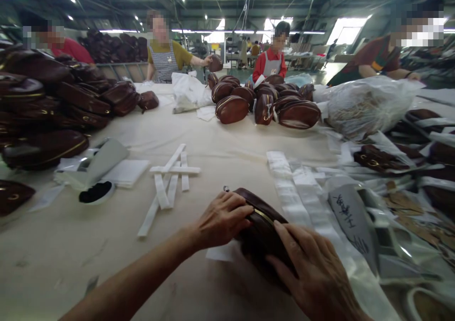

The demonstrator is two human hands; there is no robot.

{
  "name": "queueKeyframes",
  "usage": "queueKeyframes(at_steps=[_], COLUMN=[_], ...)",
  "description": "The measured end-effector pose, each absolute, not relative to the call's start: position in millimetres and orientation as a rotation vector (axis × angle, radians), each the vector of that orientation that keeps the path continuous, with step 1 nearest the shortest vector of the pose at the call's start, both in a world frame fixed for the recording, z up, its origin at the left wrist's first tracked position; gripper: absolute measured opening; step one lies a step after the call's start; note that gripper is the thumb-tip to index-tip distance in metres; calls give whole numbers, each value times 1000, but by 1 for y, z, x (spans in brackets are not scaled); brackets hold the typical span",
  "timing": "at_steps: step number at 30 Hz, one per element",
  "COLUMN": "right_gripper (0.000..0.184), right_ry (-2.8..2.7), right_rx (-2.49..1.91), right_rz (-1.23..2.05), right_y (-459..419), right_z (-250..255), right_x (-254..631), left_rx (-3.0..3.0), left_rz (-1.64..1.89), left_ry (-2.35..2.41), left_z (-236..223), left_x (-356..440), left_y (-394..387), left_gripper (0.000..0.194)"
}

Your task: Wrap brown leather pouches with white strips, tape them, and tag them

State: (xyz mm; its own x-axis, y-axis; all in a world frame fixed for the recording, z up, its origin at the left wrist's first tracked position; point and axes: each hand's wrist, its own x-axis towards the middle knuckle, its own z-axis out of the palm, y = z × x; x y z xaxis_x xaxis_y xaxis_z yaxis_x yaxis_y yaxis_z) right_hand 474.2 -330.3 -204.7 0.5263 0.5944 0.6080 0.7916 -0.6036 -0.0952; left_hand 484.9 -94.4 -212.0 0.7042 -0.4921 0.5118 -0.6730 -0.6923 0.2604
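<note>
A dark brown leather zip bag (265, 236) rests on the covered table right in front of me, its gold zipper running along the top. My left hand (225, 217) grips the bag's far left end, fingers curled over the edge beside the zipper. On the near right side my right hand (311, 259) holds the bag, with the forefinger against the zipper and the thumb lower on the leather. The bag's underside is dark and partly hidden by my hands. A white slip of paper (220, 253) sticks out beneath it.
White strips (170, 179) lie crossed at centre left. Brown bags form a heap (60, 93) on the left and a group (232, 109) at the back. Clear plastic packets (305, 193) and a stuffed plastic bag (369, 105) occupy the right. Several people stand across the table.
</note>
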Motion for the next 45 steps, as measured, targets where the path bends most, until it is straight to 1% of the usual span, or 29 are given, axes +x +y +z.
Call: queueKeyframes(at_steps=[2,5,7,8,10,13,16,18,21,23,25,28,29,33,37,39,42,45], right_gripper=[38,35,33,32,28,16,14,19,39,47,46,34,31,32,33,35,39,43], right_ry=[-1144,-1187,-1204,-1211,-1214,-1171,-1116,-1069,-1012,-994,-969,-877,-861,-927,-1034,-1122,-1211,-1239], right_rx=[-2400,-2355,-2319,-2304,-2288,-2325,-2356,-2350,-2359,-2427,-2509,-2582,-2586,-2506,-2477,-2492,-2524,-2517], right_rz=[-826,-744,-687,-670,-637,-535,-486,-499,-507,-498,-457,-373,-380,-481,-393,-375,-335,-325], right_y=[-328,-332,-334,-334,-332,-326,-324,-325,-327,-327,-324,-321,-320,-323,-327,-327,-322,-313], right_z=[-217,-225,-225,-225,-224,-224,-227,-228,-229,-227,-222,-215,-213,-219,-230,-229,-217,-204], right_x=[472,480,486,488,491,496,502,505,508,507,506,506,506,514,527,530,530,532], left_rx=[2572,2746,2819,2825,2825,2839,2792,2769,2850,2963,3056,3117,3121,3019,2878,2800,2687,2684], left_rz=[673,727,728,737,742,678,602,606,670,656,542,349,324,443,626,721,705,538], left_ry=[-962,-1001,-932,-886,-815,-683,-578,-560,-512,-492,-501,-492,-494,-522,-702,-827,-890,-815], left_z=[-211,-209,-208,-209,-211,-213,-213,-212,-211,-209,-204,-193,-191,-203,-221,-221,-214,-210], left_x=[471,450,442,440,440,447,453,456,457,458,462,468,471,478,485,488,491,495], left_y=[-102,-115,-124,-128,-137,-145,-146,-145,-143,-144,-145,-145,-145,-141,-135,-130,-113,-93], left_gripper=[27,31,36,36,31,17,11,13,20,28,26,10,9,10,26,25,20,23])
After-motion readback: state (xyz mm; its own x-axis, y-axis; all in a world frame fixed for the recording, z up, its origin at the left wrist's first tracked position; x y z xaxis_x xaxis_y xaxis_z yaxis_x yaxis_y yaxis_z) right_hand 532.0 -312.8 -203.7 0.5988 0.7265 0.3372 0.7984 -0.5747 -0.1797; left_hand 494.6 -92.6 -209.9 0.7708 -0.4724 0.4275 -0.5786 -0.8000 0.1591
